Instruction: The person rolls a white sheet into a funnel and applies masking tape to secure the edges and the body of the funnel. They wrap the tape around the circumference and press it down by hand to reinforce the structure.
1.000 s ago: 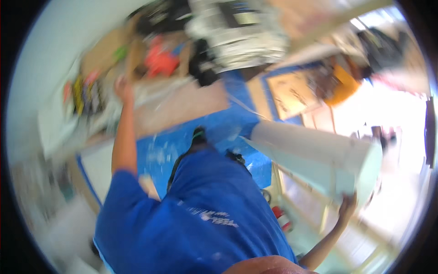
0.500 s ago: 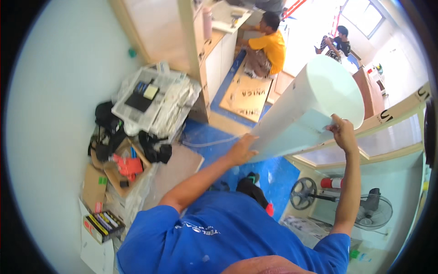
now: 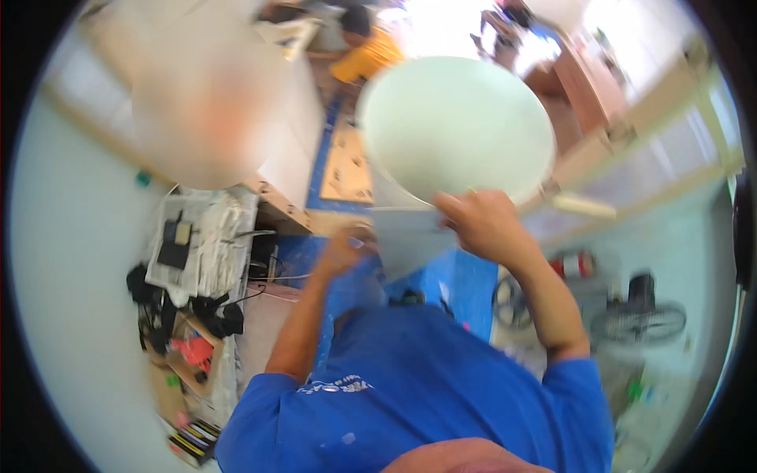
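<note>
A large pale sheet (image 3: 394,252) is rolled into a wide tube, its round open end turned up toward me. At the tube's near rim, my right hand (image 3: 485,225) is closed on the edge, thumb and fingers pinching it. My left hand (image 3: 343,251) is at the left side of the sheet, close to its lower part. Motion smears those fingers, so whether they touch the sheet is unclear. The far side and lower end of the roll are hidden.
Blue sheeting (image 3: 473,288) covers the floor below. To the left are a stack of wrapped panels (image 3: 217,244) and an open cardboard box (image 3: 206,347). A standing fan (image 3: 639,319) is at right. A person in a yellow shirt (image 3: 371,55) crouches ahead, near a plywood board (image 3: 347,165).
The tube has swung left and tipped, so its open end faces me more fully. My right hand moved left with the rim; my left hand moved left and lower. The whole view has turned.
</note>
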The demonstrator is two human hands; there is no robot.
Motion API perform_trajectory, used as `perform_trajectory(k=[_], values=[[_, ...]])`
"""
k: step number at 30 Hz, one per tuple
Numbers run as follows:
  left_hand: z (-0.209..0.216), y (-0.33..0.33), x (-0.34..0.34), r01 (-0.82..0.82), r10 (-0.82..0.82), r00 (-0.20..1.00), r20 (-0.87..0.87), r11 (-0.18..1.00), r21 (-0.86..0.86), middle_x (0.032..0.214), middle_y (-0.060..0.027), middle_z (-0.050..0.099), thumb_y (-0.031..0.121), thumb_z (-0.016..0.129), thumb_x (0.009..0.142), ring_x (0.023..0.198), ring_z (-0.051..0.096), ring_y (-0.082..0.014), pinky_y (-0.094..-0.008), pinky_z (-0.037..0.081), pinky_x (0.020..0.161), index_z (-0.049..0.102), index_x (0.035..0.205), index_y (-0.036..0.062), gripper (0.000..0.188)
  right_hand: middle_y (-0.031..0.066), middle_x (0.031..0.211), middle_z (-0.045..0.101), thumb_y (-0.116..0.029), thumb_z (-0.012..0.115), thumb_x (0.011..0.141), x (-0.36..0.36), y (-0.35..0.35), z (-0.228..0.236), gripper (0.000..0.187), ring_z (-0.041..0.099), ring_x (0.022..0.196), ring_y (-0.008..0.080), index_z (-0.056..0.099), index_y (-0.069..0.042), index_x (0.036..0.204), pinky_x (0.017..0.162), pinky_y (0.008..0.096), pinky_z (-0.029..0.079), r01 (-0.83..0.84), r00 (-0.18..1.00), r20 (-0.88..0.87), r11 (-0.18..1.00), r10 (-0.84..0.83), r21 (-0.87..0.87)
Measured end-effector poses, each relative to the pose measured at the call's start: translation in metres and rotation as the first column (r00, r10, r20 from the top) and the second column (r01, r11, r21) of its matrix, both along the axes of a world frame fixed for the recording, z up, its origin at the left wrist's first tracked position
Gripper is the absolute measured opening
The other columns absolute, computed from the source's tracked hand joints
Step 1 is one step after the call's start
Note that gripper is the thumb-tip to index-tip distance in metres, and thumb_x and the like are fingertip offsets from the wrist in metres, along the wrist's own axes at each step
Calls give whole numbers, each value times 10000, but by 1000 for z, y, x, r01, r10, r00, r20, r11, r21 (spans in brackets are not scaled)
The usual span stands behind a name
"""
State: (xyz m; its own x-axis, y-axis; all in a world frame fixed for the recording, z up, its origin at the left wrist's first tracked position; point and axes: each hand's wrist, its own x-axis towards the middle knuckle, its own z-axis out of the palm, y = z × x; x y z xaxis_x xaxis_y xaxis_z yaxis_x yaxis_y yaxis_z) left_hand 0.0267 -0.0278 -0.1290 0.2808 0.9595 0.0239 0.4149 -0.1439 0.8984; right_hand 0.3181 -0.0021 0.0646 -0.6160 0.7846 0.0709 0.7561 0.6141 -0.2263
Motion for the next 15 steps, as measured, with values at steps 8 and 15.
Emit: perform_trajectory(k=[8,15], values=[[262,139,35,301,-224,952,-208,802,516,864,-89,690,127,719,933,799,640,-154,-290,501,758,677,924,-17,151,95,791,693,-122,597,870,-2,11,3,84,707,734,349,586,-89,946,646,475,535,-117,993,-16,993,116,-6],[220,277,202,860,-333,509,-794,153,487,1347,-142,583,186,691,919,1217,600,-352,-458,483,1037,620,1259,56,370,80,790,672,-134,609,844,0,12,1,129,697,741,324,591,-107,969,648,465,520,-57,995,-78,998,55,-24]])
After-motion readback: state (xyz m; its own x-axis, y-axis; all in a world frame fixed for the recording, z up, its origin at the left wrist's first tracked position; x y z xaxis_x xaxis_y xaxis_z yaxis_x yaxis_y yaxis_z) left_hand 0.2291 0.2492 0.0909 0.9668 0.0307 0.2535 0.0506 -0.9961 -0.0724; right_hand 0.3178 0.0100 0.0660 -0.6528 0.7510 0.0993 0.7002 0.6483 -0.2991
